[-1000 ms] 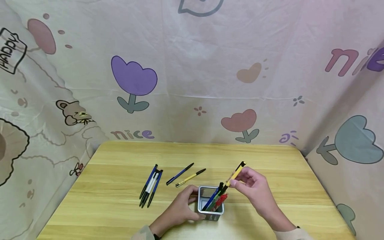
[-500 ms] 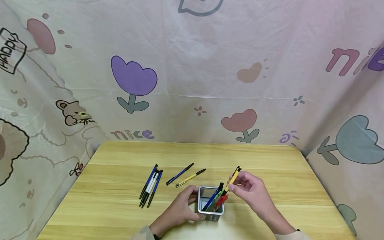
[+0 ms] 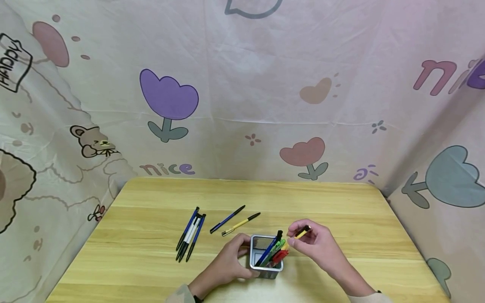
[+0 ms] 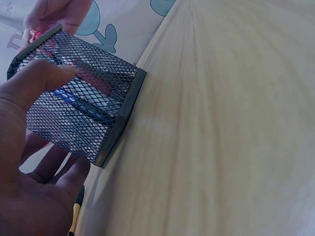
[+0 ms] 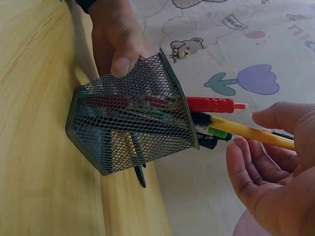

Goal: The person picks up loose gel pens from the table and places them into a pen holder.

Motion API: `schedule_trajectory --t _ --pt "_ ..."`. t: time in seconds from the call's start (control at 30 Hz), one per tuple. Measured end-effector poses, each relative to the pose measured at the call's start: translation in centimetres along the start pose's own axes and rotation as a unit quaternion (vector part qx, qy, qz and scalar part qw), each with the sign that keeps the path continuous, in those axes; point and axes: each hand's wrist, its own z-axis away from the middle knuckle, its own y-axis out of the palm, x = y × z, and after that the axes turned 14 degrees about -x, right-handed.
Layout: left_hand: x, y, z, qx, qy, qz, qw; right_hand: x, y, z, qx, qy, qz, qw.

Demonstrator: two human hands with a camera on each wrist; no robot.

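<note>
My left hand (image 3: 227, 261) grips a black mesh pen holder (image 3: 268, 274) from its left side, thumb on one wall and fingers at another. Inside stand a blue pen (image 3: 269, 249), a green pen (image 3: 278, 245) and a red pen (image 3: 281, 255), all leaning right. Over the right rim, a yellow pen (image 5: 246, 130) has its black grip end in the holder's mouth. Around that pen's barrel is my right hand (image 3: 320, 242); in the right wrist view its thumb stands apart from the barrel and the fingers lie below, loosely bent.
Left of the holder, several blue and white pens (image 3: 188, 235) lie bunched on the wooden table (image 3: 129, 252). Behind the holder lie another blue pen (image 3: 227, 219) and a second yellow pen (image 3: 241, 224). A printed cloth (image 3: 242, 84) hangs behind and at both sides.
The right hand has moved down and slightly toward the holder. The yellow pen has lowered into its mouth and tilted flatter to the right; the fingers have loosened around it. The left hand stays put.
</note>
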Motion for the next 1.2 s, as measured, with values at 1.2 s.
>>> schedule_trajectory --t 1.2 --pt "-0.3 -0.1 0.0 0.005 -0.004 0.001 1.0000 -4.1 1.1 1.1 0.168 -0.003 0.062 0.9839"
